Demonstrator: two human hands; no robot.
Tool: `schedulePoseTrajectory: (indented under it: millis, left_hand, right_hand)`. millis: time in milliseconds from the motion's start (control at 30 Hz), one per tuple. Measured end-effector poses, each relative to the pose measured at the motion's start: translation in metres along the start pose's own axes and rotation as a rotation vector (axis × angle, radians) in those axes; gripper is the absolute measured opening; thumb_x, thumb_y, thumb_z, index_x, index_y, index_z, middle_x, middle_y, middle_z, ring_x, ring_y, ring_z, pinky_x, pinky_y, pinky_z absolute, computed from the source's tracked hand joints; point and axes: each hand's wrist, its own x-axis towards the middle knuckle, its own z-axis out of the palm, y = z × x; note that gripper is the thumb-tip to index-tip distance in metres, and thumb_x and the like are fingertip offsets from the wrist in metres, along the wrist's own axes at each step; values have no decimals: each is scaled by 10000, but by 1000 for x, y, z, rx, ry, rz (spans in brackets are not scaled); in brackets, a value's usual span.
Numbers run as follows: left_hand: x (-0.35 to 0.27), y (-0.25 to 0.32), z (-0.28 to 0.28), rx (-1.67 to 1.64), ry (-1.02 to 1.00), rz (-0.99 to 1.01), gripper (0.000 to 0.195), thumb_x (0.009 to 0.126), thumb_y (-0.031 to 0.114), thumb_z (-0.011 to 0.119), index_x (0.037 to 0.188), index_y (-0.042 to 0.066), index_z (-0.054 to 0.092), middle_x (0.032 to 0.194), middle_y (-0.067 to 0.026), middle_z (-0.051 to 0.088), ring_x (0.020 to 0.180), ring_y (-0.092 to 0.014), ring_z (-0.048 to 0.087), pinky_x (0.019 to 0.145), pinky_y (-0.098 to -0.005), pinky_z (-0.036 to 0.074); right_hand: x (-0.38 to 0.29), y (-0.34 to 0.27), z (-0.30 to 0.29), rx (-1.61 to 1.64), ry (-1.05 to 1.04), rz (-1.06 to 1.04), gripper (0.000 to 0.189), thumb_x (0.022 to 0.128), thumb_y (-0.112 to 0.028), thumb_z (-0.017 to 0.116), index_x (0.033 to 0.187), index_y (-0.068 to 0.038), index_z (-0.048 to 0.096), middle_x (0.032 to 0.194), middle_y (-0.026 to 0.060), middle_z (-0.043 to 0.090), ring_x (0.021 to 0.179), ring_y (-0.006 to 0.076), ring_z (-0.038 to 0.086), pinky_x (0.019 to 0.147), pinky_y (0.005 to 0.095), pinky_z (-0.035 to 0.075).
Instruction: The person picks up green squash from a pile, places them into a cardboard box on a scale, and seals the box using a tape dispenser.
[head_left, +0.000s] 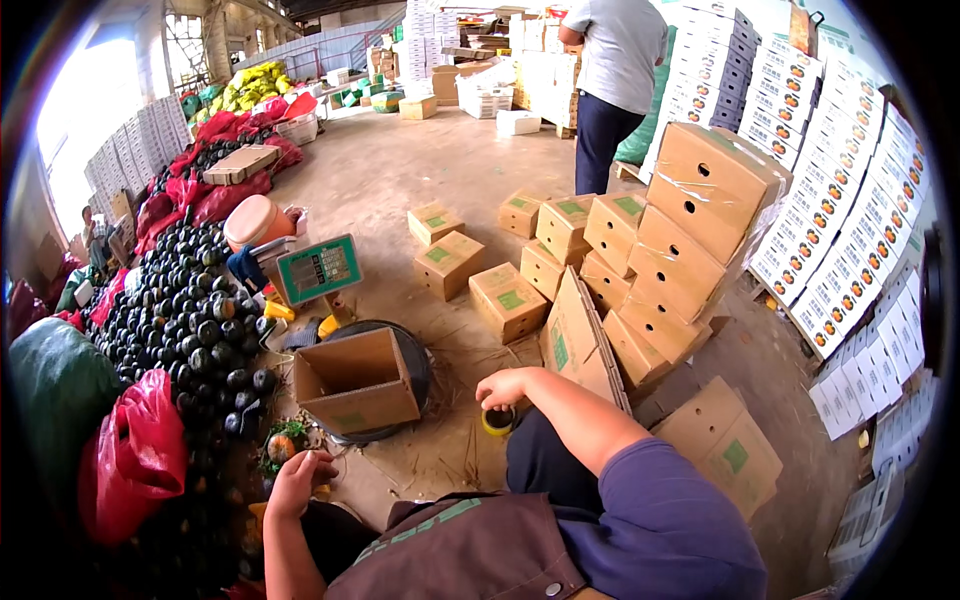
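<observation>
My right hand (501, 388) hangs with curled fingers over a roll of yellow-rimmed tape (495, 430) beside my knee; whether it grips the roll cannot be made out. Low on the left, my left hand (298, 480) has its thumb and fingers loosely apart and nothing visible in them. Nearest to it lies an orange-and-green squash (281, 448) among green scraps. An open-topped cardboard carton (367, 406) rests before me on the round black base (421, 360) of a scale. Behind the carton stands the scale's green-framed display (319, 270).
Dark green squashes (199, 330) are heaped at left, with red plastic bags (139, 450). Closed cartons (450, 264), flattened cardboard (574, 337) and a tall carton stack (682, 247) occupy the right. White boxes (817, 217) line the wall. Another person (619, 67) stands behind.
</observation>
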Motion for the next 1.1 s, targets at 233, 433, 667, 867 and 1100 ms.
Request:
schedulePoseTrajectory:
  millis: [233,433,667,867,1100]
  left_hand:
    - [1,1,0,7,8,-24,298,937,226,393,969,-10,572,800,-84,615,738,-160,585,696,-271,464]
    - [-1,5,1,27,-13,-26,307,934,237,400,991,-12,571,823,-88,620,743,-164,588,702,-274,463]
    - [2,-1,-3,17,-18,-6,310,933,242,404,993,-7,580,820,-91,623,748,-163,587,706,-277,460]
    - [3,-2,-4,26,-20,-5,299,932,236,407,985,-2,581,819,-87,624,744,-162,586,695,-276,460]
    - [3,0,-3,33,-21,-22,295,931,240,411,984,5,581,822,-82,625,743,-163,585,694,-277,459]
  right_hand:
    - [1,5,1,12,6,-26,442,824,-236,550,1218,-60,456,907,97,615,714,179,589,584,314,470]
    - [-5,-1,-1,-5,11,17,400,844,-219,547,1193,-40,473,973,90,620,783,167,611,690,297,497]
    - [-9,-5,-2,-20,15,9,408,845,-232,547,1200,-47,471,974,83,622,783,164,612,692,297,494]
    - [-6,-2,-1,-12,17,9,404,850,-227,542,1205,-49,466,983,85,619,786,162,611,692,299,494]
    - [-3,1,-2,4,5,10,406,856,-216,542,1212,-41,456,987,83,617,787,155,605,684,296,496]
